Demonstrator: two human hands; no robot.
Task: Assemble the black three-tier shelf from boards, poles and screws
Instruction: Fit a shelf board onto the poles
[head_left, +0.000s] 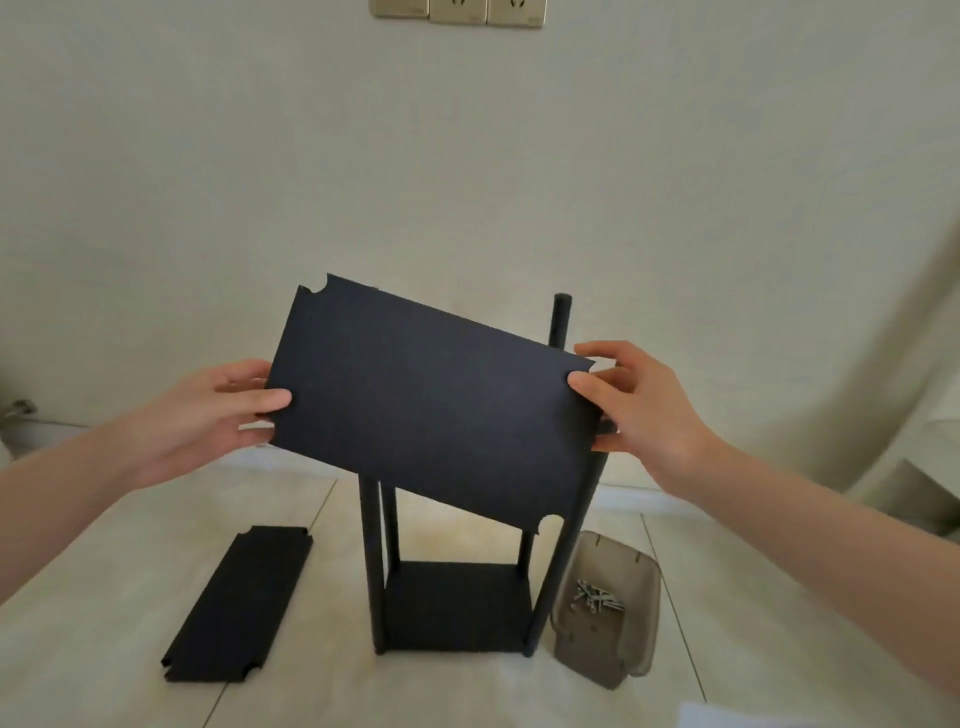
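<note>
1. Head view: matte black board (431, 405) held tilted above the frame, left hand (218, 410) and right hand (639, 405) each pinching a short edge, thumb on the face, fingers (602, 364) curled behind — probably to line the notched corners up with the poles.
2. Four round black poles (371, 561) standing upright from the base board (457, 608) on the pale desk (104, 649); one pole top (562, 319) visible behind the held board.
3. Spare board (239, 597) lying flat at left, corners cut in quarter-circles.
4. Translucent grey tray (628, 649) just right of the frame, holding small metal screws (595, 597).
</note>
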